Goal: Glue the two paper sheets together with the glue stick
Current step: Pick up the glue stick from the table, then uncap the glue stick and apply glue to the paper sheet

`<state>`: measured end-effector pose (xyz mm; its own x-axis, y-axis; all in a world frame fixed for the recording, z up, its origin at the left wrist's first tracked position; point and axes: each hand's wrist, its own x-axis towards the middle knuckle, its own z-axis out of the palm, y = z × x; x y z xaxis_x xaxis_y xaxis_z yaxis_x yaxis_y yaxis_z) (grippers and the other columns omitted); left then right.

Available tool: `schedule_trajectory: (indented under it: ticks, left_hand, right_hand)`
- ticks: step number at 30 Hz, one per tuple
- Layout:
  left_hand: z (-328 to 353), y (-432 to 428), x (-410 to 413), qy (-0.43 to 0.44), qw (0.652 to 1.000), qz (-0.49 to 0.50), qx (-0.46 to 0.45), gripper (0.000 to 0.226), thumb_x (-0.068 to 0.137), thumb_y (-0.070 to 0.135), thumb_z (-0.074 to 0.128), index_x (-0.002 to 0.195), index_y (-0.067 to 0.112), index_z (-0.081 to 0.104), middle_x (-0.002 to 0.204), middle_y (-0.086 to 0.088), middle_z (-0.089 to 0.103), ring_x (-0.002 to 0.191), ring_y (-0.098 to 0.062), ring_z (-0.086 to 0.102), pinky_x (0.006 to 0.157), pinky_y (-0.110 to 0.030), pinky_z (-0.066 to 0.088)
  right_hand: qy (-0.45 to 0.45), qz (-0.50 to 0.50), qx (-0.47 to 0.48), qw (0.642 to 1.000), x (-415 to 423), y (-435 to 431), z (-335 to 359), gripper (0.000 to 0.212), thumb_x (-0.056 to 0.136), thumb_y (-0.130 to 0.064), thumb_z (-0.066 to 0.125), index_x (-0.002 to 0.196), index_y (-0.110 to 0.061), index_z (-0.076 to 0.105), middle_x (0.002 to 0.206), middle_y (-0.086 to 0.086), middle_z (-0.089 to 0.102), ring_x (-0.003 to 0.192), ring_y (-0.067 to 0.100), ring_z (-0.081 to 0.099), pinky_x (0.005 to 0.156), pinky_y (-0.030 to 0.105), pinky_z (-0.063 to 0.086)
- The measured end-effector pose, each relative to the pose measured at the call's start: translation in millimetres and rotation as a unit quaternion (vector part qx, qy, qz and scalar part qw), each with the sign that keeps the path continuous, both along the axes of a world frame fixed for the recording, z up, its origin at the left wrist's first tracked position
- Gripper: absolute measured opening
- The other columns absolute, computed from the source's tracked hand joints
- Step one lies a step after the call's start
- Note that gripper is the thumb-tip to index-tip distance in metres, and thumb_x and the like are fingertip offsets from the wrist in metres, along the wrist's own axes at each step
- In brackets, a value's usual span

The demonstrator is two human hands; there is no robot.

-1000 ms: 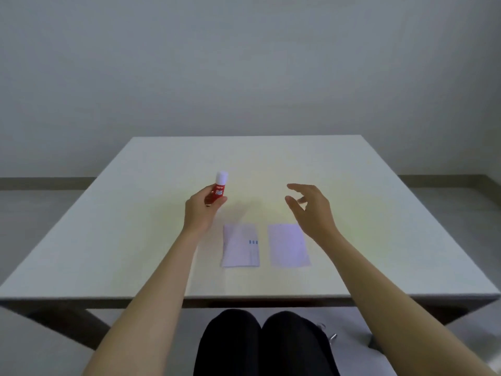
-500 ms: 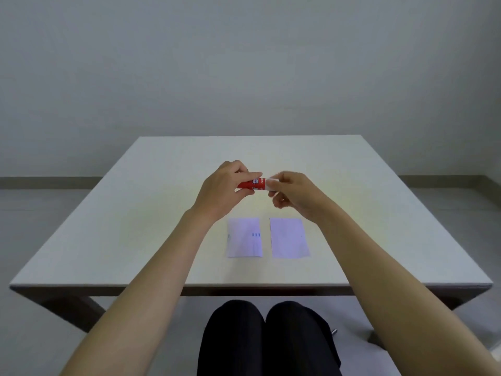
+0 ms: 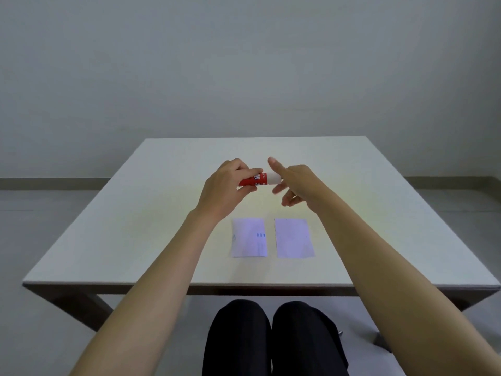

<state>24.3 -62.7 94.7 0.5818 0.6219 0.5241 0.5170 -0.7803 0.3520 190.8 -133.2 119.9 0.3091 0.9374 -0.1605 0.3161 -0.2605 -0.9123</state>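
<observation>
Your left hand [image 3: 225, 189] is raised above the middle of the white surface [image 3: 108, 226], its fingers [image 3: 248, 173] curled closed around the red end of a glue stick [image 3: 261, 179]. The stick lies level, pointing left to right, with its white cap [image 3: 273, 178] toward your right hand [image 3: 296, 184]. The right hand is loosely open at the cap end, with the forefinger stretched up and the other fingers spread. The cap's tip meets that hand, but you cannot tell whether any finger grips it. The cap is on the stick.

Nearer to you, below the hands, two small pale paper sheets lie flat on the surface, side by side with a narrow gap between them. The left sheet [image 3: 249, 238] has a few small blue marks near its right edge. The right sheet [image 3: 294, 238] looks plain. Neither hand touches the sheets. Your knees [image 3: 268, 316], in dark cloth, show under the near edge of the surface.
</observation>
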Motion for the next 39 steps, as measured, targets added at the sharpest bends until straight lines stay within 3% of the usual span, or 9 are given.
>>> schedule_trajectory:
  ticks: [5,7,13,19,23,28,31,34,39]
  left_hand:
    - [-7,5,-3,-0.005,0.999,0.045,-0.014,0.034,0.083,0.025,0.068,0.118,0.028,0.065,0.094,0.002,0.06,0.082,-0.015,0.051,0.065,-0.028,0.043]
    - [-13,8,-8,-0.03,0.994,0.081,-0.069,0.028,0.083,0.028,0.067,0.11,0.028,0.068,0.087,0.0,0.062,0.077,-0.018,0.055,0.065,-0.03,0.045]
    - [-27,6,-25,-0.258,0.903,0.105,-0.327,0.01,0.077,0.021,0.069,0.073,0.03,0.067,0.059,0.008,0.069,0.057,0.002,0.06,0.063,-0.019,0.043]
    - [-30,9,-26,-0.337,0.849,0.102,-0.394,0.012,0.073,0.013,0.071,0.075,0.025,0.07,0.081,0.007,0.073,0.082,-0.013,0.066,0.086,-0.036,0.052]
    - [-31,8,-19,-0.412,0.801,0.056,-0.431,0.017,0.078,0.007,0.071,0.082,0.023,0.069,0.098,-0.001,0.069,0.092,-0.019,0.066,0.077,-0.024,0.055]
    - [-31,1,-4,-0.437,0.766,0.084,-0.464,0.009,0.08,0.014,0.072,0.085,0.021,0.069,0.09,0.003,0.068,0.091,-0.016,0.065,0.081,-0.025,0.051]
    - [-33,-10,15,-0.416,0.776,0.1,-0.463,0.004,0.08,0.023,0.072,0.078,0.026,0.07,0.09,-0.001,0.067,0.087,-0.015,0.058,0.085,-0.029,0.046]
    - [-32,-18,31,-0.428,0.774,0.109,-0.453,0.01,0.078,0.03,0.072,0.072,0.022,0.069,0.077,0.002,0.063,0.074,-0.01,0.055,0.078,-0.026,0.046]
    - [-31,-20,40,-0.471,0.746,0.126,-0.454,0.015,0.076,0.034,0.073,0.067,0.023,0.068,0.068,0.01,0.063,0.062,0.001,0.056,0.064,-0.017,0.043]
  right_hand:
    - [0.012,0.01,0.114,0.993,5,8,-4,0.015,0.09,-0.01,0.059,0.101,-0.001,0.063,0.075,0.005,0.06,0.047,0.012,0.057,0.057,0.023,0.054]
    - [-0.027,-0.043,0.139,0.989,16,15,-7,0.018,0.088,-0.002,0.058,0.104,-0.002,0.065,0.082,0.005,0.059,0.052,0.015,0.059,0.065,0.028,0.055]
    - [-0.229,-0.128,0.026,0.965,68,27,-52,0.036,0.087,-0.003,0.049,0.122,-0.002,0.061,0.116,0.022,0.066,0.099,0.039,0.066,0.081,0.037,0.05]
    - [-0.342,-0.107,-0.037,0.933,75,25,-86,0.032,0.088,-0.003,0.048,0.117,-0.003,0.062,0.123,0.02,0.062,0.115,0.035,0.056,0.092,0.036,0.044]
    - [-0.377,-0.075,-0.061,0.921,72,17,-100,0.044,0.091,-0.001,0.041,0.133,-0.01,0.049,0.128,0.019,0.054,0.119,0.036,0.051,0.095,0.04,0.043]
    - [-0.473,-0.094,-0.03,0.875,54,9,-90,0.058,0.087,-0.015,0.057,0.141,-0.012,0.036,0.142,0.018,0.036,0.121,0.037,0.045,0.098,0.045,0.039]
    - [-0.31,-0.111,0.118,0.937,16,11,-73,0.043,0.091,-0.026,0.056,0.132,-0.013,0.049,0.132,0.014,0.05,0.107,0.032,0.057,0.092,0.037,0.043]
    - [-0.064,-0.073,0.129,0.987,-19,11,-56,0.031,0.094,-0.038,0.05,0.104,-0.013,0.064,0.093,0.008,0.067,0.063,0.023,0.065,0.064,0.028,0.048]
    - [0.16,-0.025,0.197,0.967,-27,0,-55,0.017,0.09,-0.015,0.061,0.104,-0.007,0.064,0.073,0.007,0.063,0.051,0.016,0.063,0.057,0.028,0.055]
